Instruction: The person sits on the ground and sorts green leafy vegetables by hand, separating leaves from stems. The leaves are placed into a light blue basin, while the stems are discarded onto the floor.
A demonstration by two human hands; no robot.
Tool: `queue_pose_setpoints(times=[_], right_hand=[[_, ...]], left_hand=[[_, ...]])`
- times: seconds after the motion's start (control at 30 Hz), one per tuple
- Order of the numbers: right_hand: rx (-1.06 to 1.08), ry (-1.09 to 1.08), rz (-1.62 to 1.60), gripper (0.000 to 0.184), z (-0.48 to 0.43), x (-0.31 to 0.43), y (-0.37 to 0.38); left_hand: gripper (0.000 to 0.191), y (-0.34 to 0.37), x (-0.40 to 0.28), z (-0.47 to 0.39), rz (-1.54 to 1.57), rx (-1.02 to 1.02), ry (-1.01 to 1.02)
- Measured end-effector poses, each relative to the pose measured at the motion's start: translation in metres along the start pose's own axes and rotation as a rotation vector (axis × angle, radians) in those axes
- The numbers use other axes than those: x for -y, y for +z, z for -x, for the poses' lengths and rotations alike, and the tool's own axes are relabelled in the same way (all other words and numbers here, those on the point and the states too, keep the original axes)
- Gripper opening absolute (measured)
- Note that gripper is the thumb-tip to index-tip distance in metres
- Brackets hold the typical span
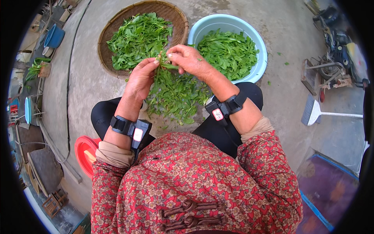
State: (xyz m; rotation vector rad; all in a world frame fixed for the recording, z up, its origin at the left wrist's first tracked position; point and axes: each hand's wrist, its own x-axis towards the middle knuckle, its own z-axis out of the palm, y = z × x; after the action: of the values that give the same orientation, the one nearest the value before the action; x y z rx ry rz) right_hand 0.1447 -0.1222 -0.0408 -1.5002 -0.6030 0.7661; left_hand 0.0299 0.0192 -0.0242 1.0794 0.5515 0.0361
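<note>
My left hand (142, 76) pinches a leafy green sprig (160, 62) by its stem, between thumb and fingers. At the sprig's right side, the thumb and fingertips of my right hand (187, 59) are bent close to its leaves; whether they grip a leaf is hard to make out. Below both hands, a heap of loose greens (178, 96) lies on the concrete floor between my feet. A round woven bamboo tray (178, 22) with a pile of greens (137, 38) is at the far left. Beside it stands a light blue plastic basin (260, 44) holding picked leaves (228, 54).
A red plastic tub (83, 155) is by my left knee. On the right are a broom (312, 111), a wooden-and-metal frame (311, 76) and a purple mat (327, 187). A blue bucket (54, 36) and a potted plant (43, 68) line the left side. Scattered leaves (286, 63) dot the floor.
</note>
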Motion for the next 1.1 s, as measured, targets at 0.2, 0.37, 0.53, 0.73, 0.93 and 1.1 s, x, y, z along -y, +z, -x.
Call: queue_pose_setpoints(times=[0.2,0.37,0.53,0.73,0.93,1.1], right_hand=[[0.051,-0.082,0.029,0.019,-0.003,0.001,0.006],[0.042,-0.182,0.304,0.020,-0.007,-0.003,0.000],[-0.101,-0.240,0.725,0.016,-0.011,-0.008,-0.009],[-0.126,-0.405,0.619,0.034,-0.002,-0.004,-0.003],[0.061,-0.585,0.734,0.028,0.004,0.003,0.007],[0.043,-0.498,0.886,0.014,0.007,0.000,0.007]], left_hand=[[0.015,0.001,0.002,-0.001,-0.263,0.027,0.009],[0.013,0.000,0.003,-0.002,-0.283,0.003,-0.009],[0.011,-0.009,-0.001,-0.001,-0.007,0.074,-0.027],[0.017,-0.019,-0.005,0.003,0.145,0.185,-0.065],[0.019,-0.014,-0.004,0.004,0.012,0.105,-0.139],[0.031,-0.010,-0.003,0.004,-0.662,0.139,-0.011]])
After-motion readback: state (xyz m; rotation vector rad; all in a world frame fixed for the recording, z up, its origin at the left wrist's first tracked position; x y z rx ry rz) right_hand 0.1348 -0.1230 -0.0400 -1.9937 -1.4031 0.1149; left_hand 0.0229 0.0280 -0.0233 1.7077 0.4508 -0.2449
